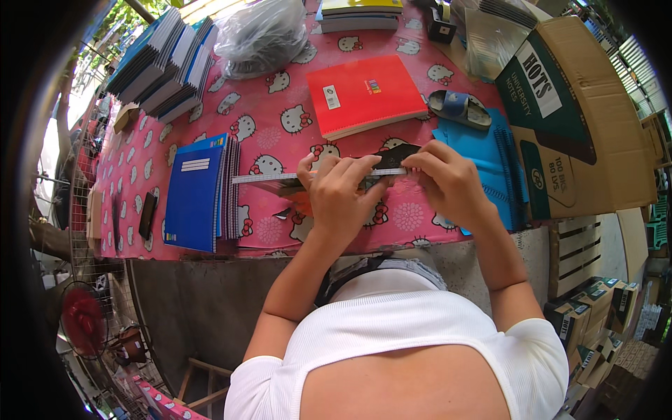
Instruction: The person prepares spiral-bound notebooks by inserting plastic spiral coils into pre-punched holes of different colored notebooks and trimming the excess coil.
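Both hands work mid-frame on a thin notebook [294, 183] held edge-on, so only its narrow pale strip shows. The strip looks flat and papery, white-grey, with a hint of orange cover below it at about centre. Its long axis runs left-right across the frame, very slightly rising toward the right, one end poking out left of the hands and the other hidden under the fingers.

Left hand [339, 199]: fingers curled over the top of the strip, thumb behind, clamped on it. Right hand [448, 183]: fingertips pinched closed on the right end of the strip, next to a dark flat piece [395, 155] just above it; cannot tell what that piece is.

All this sits over a table with a glossy pink cartoon-cat tablecloth [273, 122]. Left of centre lies a stack of blue notebooks [199, 192] with wire spiral edges. Upper centre lies a red notebook [365, 94], matte cover, lying flat and tilted. Right of the hands are light-blue spiral notebooks [500, 164], with a blue slipper [460, 108] just above them. Far right is a brown corrugated cardboard box [581, 119]. Top centre is a crinkly clear plastic bag [262, 35]. Upper left has fanned stacks of notebooks [164, 63].
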Action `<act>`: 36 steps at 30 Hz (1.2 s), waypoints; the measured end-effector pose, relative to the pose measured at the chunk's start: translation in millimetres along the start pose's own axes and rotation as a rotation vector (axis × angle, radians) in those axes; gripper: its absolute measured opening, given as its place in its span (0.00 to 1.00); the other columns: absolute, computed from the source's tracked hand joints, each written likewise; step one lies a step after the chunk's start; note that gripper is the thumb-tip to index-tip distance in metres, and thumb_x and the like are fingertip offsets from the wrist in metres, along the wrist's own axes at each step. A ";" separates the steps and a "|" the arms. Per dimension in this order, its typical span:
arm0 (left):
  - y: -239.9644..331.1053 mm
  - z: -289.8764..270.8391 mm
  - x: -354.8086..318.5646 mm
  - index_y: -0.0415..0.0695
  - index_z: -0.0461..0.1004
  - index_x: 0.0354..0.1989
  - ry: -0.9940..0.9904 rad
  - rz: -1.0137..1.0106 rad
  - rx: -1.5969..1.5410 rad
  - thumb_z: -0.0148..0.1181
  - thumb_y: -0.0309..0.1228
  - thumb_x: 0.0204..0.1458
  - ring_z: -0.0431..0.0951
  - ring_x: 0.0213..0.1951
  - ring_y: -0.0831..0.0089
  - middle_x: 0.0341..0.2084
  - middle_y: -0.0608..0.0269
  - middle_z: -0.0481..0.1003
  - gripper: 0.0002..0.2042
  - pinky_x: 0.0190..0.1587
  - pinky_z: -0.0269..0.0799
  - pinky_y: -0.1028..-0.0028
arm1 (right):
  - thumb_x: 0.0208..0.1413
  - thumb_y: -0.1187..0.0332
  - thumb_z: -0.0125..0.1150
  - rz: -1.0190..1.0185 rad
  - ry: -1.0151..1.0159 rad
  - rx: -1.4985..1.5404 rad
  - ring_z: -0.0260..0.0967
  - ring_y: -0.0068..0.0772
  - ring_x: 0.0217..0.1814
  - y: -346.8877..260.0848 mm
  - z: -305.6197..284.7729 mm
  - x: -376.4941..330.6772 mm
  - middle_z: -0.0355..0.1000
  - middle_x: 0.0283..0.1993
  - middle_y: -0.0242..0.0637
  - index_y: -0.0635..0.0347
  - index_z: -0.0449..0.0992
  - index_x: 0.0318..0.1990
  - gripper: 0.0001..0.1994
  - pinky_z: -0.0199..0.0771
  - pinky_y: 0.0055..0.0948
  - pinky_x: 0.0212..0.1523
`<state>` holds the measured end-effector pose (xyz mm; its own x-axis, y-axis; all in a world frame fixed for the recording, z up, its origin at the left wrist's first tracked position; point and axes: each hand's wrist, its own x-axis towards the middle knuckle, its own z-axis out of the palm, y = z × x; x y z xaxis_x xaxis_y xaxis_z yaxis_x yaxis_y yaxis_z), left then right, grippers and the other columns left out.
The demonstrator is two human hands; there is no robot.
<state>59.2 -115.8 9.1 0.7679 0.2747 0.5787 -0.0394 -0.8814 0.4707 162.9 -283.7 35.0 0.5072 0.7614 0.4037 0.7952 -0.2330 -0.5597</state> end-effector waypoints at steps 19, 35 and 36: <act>-4.9 -18.8 -13.4 0.53 0.80 0.27 -0.043 0.112 -0.091 0.71 0.34 0.34 0.73 0.32 0.75 0.27 0.74 0.79 0.09 0.54 0.49 0.61 | 0.46 0.66 0.65 0.439 0.078 -0.349 0.70 0.46 0.51 159.2 -31.9 27.7 0.74 0.45 0.46 0.62 0.72 0.48 0.20 0.68 0.39 0.51; -12.1 -12.1 -7.9 0.48 0.75 0.22 0.041 0.125 -0.080 0.73 0.32 0.28 0.73 0.27 0.70 0.20 0.68 0.75 0.13 0.49 0.60 0.66 | 0.45 0.66 0.69 0.123 -0.348 0.539 0.69 0.39 0.50 108.8 20.4 -1.7 0.70 0.48 0.42 0.63 0.66 0.56 0.29 0.70 0.41 0.51; -10.9 -9.9 -5.5 0.47 0.75 0.21 0.050 0.118 -0.091 0.74 0.32 0.28 0.73 0.27 0.70 0.20 0.68 0.75 0.12 0.49 0.60 0.66 | 0.44 0.66 0.71 0.197 -0.468 0.320 0.71 0.34 0.46 98.8 16.2 16.3 0.72 0.46 0.41 0.63 0.67 0.55 0.29 0.71 0.37 0.49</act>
<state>49.1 -104.0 7.4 0.7215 0.1920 0.6652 -0.1871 -0.8709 0.4544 244.4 -284.5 -25.5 0.3769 0.9249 -0.0504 0.5250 -0.2582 -0.8110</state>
